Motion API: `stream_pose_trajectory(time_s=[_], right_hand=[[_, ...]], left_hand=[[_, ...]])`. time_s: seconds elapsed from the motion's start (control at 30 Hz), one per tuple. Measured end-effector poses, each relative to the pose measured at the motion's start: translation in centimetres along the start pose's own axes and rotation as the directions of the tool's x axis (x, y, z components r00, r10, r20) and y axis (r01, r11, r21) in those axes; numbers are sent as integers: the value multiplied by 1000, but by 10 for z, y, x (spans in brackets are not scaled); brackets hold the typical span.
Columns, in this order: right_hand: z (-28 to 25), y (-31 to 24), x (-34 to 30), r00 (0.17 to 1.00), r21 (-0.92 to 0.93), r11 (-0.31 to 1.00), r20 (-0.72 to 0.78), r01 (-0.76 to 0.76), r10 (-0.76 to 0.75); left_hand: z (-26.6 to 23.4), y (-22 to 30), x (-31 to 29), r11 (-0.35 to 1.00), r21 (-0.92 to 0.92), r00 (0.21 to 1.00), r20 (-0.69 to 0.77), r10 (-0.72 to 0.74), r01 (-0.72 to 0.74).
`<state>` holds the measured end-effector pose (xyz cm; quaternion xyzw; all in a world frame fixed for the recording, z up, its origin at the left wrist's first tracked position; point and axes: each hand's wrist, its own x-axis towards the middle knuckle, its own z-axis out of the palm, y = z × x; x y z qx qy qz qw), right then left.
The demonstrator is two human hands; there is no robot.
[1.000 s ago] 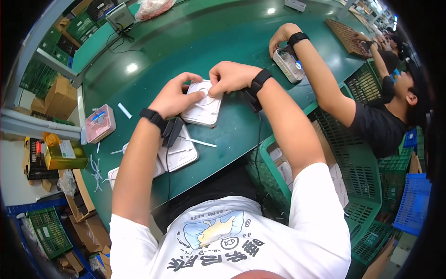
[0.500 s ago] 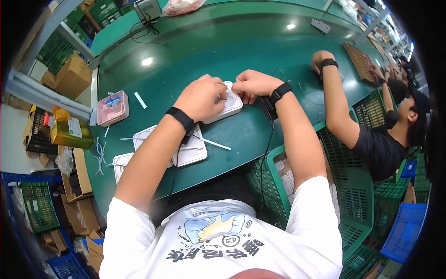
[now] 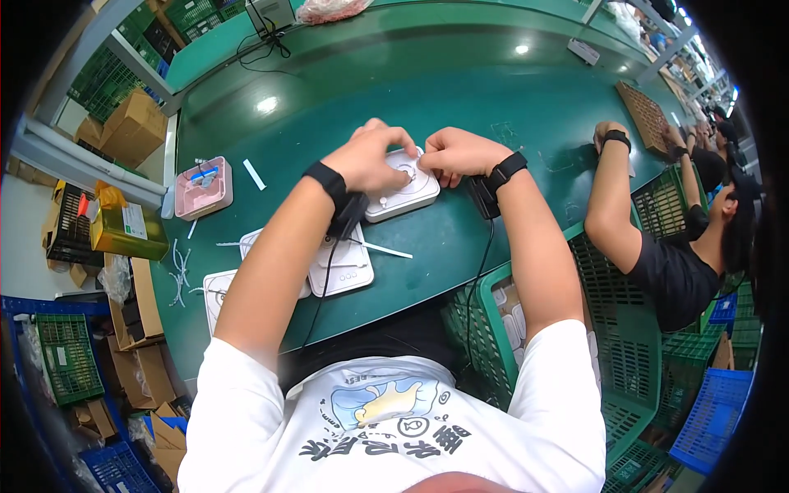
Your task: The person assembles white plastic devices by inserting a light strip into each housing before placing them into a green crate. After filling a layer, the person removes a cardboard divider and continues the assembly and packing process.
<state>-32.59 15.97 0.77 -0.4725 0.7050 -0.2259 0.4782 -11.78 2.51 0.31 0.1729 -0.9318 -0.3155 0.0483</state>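
Observation:
A white rounded-square plastic housing (image 3: pixel 403 204) with a ring-shaped part on top sits on the green table in front of me. Over its left side my left hand (image 3: pixel 368 160) hovers with thumb and forefinger spread; nothing shows between them. My right hand (image 3: pixel 467 154) is at the housing's right corner, thumb and forefinger pinched together. Whatever is in that pinch is too small to make out. Nearer to me, partly under my left forearm, lie another white housing (image 3: pixel 349 269) and a white strip (image 3: pixel 386 250). A further white housing (image 3: pixel 215 289) lies left of that forearm.
A pink box (image 3: pixel 202 200) with small parts, a white strip (image 3: pixel 255 175) and thin pale strands (image 3: pixel 178 275) lie at the left. A green crate (image 3: pixel 493 329) with white pieces stands by the table's near edge. At the right, a co-worker's arm (image 3: pixel 612 197) reaches over the table near a brown tray (image 3: pixel 643 115).
My left thumb and forefinger have spread apart, uncovering more of the housing's top. My right hand stays at its corner. The co-worker's hand has moved to the right.

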Motion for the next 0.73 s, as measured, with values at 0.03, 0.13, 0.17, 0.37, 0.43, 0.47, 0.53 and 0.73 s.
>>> stream_pose_trajectory(time_s=[0.03,0.13,0.17,0.37,0.43,0.47,0.53,0.73], right_hand=[[1,-1,2,1000,-5,1000,-1,1,-1],[2,4,7,1000,23,1000,4,-4,4],[0,5,9,1000,12,1000,2,0,0],[-3,13,10,914,-117,956,-282,269,-291],[4,-9,8,824,-222,893,-348,391,-447],[16,-19,1,682,-302,779,-377,549,-627],[37,-36,-10,492,-396,617,-379,680,-784],[51,-52,-24,740,-567,637,-70,522,-669]], left_hand=[[-8,-5,5,989,-77,989,84,-119,126],[-13,-2,5,970,-87,965,156,-211,226],[-11,1,5,981,-25,971,144,-189,194],[6,7,-39,928,324,979,-26,201,-182],[-15,-23,-25,964,-266,1000,8,-12,14],[-22,-37,-20,836,-536,993,68,-92,114],[-26,-57,-22,651,-730,978,163,-130,208],[-3,-58,2,291,-906,951,278,-138,307]])
